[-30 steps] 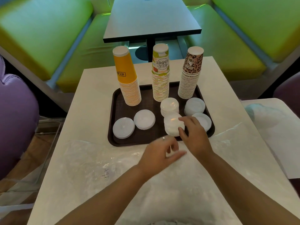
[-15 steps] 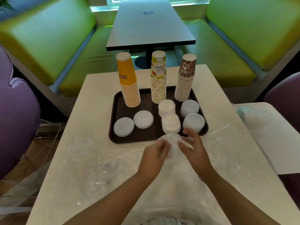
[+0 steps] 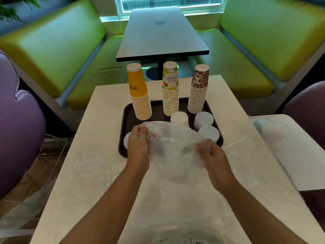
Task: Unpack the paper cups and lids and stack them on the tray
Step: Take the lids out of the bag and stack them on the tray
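Both hands are gripping a clear bag (image 3: 174, 147) and holding it up over the near edge of the tray (image 3: 125, 113): left hand (image 3: 139, 143) is pinching its top-left edge, right hand (image 3: 210, 153) is curling round the right side. 3 upside-down cup stacks are standing at the tray's far side: yellow (image 3: 139, 95), fruit-print (image 3: 170, 90), leopard (image 3: 198, 90). White lid stacks (image 3: 204, 119) are sitting in front, some half hidden behind the bag. More plastic (image 3: 91, 166) is lying on the worktop (image 3: 98, 110).

Three cup stacks (image 3: 170, 88) along tray's (image 3: 123, 138) far edge; open table (image 3: 98, 120) leftward
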Motion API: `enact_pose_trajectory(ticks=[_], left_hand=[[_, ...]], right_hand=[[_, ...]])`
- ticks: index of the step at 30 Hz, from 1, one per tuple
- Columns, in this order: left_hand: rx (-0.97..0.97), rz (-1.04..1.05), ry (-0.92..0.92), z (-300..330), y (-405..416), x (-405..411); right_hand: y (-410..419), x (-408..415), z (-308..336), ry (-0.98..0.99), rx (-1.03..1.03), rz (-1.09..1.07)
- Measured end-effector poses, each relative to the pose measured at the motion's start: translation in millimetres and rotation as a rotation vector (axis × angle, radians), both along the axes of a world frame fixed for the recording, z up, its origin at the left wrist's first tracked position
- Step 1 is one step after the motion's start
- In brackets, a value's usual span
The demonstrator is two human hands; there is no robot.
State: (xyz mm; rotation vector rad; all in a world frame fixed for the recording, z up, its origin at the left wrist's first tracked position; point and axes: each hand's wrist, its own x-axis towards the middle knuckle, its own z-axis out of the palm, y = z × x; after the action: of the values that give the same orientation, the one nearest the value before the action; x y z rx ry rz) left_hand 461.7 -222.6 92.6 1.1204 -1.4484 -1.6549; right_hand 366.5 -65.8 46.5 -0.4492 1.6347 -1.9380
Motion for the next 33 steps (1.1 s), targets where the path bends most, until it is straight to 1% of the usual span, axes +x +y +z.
enact_pose_trajectory(ticks=[2, 4, 6, 8, 9, 10, 12, 13, 14, 15, 16, 19, 20, 22, 25, 26, 27, 29, 31, 32, 33], left_hand=[[0.132, 0.060, 0.049, 1.0, -19.3, 4.1], [0.283, 0.061, 0.135, -1.0, -31.7, 11.1], [0.414, -0.028, 0.270, -0.9, -31.0, 17.0], [0.469, -0.223, 0.366, -0.9, -17.8, 19.5], [0.470, -0.317, 0.365, -2.0, -6.1, 20.4], [0.438, -0.397, 0.317, -3.8, 7.4, 21.9], [0.209, -0.566, 0.140, -14.7, 30.0, 26.8], [0.125, -0.616, 0.075, -21.8, 37.8, 29.3], [0.099, -0.619, 0.034, -24.8, 42.9, 30.4], [0.099, -0.571, 0.025, -27.0, 43.5, 30.8], [0.126, -0.494, 0.056, -26.4, 41.9, 30.6], [0.243, -0.134, 0.115, -25.6, 17.5, 28.2], [0.249, -0.068, 0.114, -24.5, 7.6, 30.1], [0.259, -0.004, 0.149, -19.0, -7.3, 36.3], [0.337, 0.062, 0.161, -10.0, -11.4, 42.6], [0.379, 0.059, 0.161, -8.2, -9.6, 42.4], [0.419, 0.013, 0.157, -7.9, -7.2, 43.0], [0.516, -0.177, 0.132, -4.5, 1.1, 43.1], [0.599, -0.360, 0.076, -1.5, 10.3, 45.4], [0.595, -0.412, 0.052, -0.9, 14.6, 47.0], [0.541, -0.429, 0.036, -4.1, 16.4, 47.8]], right_hand=[[2.9, -9.2, 5.0, -0.077, -0.056, -0.081], [2.4, -13.8, 7.9, -0.125, -0.069, -0.113], [-0.7, -15.3, 9.7, -0.223, -0.077, -0.150], [-4.7, -16.4, 11.7, -0.337, -0.099, -0.216], [-5.5, -18.1, 9.6, -0.383, -0.106, -0.254], [-6.3, -18.5, 8.9, -0.425, -0.114, -0.284], [-7.9, -17.2, 9.2, -0.475, -0.105, -0.296], [-8.2, -16.8, 7.5, -0.480, -0.094, -0.279], [-8.0, -15.9, 7.6, -0.485, -0.079, -0.253], [-7.1, -15.7, 8.3, -0.482, -0.057, -0.222], [-5.2, -15.6, 10.6, -0.480, -0.034, -0.196], [4.1, -21.0, 14.7, -0.465, 0.023, -0.151], [7.9, -23.2, 16.3, -0.460, 0.034, -0.134], [14.9, -27.7, 15.7, -0.449, 0.041, -0.143], [22.4, -31.0, 8.7, -0.382, 0.030, -0.267], [23.0, -29.0, 7.9, -0.311, 0.046, -0.251], [21.8, -25.4, 7.4, -0.221, 0.082, -0.179], [14.1, -11.3, 6.5, -0.085, 0.193, 0.008], [3.2, 3.0, 2.0, -0.056, 0.261, 0.089], [-1.4, 7.0, -2.6, -0.095, 0.248, 0.079], [-3.8, 9.0, -8.0, -0.139, 0.220, 0.062]])
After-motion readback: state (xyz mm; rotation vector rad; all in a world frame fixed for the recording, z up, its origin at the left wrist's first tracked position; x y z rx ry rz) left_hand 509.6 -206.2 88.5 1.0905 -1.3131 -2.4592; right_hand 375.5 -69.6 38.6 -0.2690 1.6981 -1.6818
